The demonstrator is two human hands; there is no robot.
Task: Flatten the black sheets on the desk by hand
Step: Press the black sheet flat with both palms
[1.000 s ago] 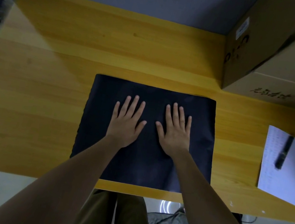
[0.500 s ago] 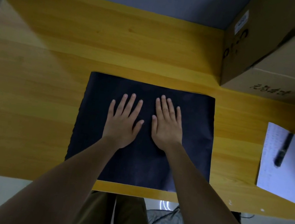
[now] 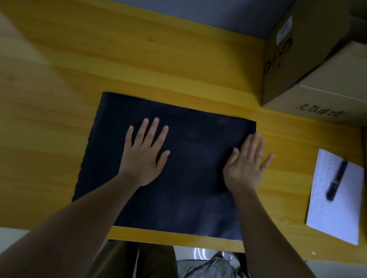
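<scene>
black sheets point(image 3: 184, 187) lying mid counter point(image 3: 63, 94), looking mostly flat already. left hand point(image 3: 143, 154) palm-down, fingers apart; right hand point(image 3: 246, 166) flat at right edge, fingers together. guessing left side, near edge left to press.

Right hand point(image 3: 246, 166): has slid from the middle of the black sheet point(image 3: 181, 187) out to its right edge; the outer fingers now reach past that edge onto the desk point(image 3: 36, 114).
Gap between hands: close together half a second ago, now well apart, with bare sheet showing between them.
Left hand point(image 3: 143, 154): has drifted slightly left of the sheet's middle, palm still pressed flat, fingers spread.
</scene>
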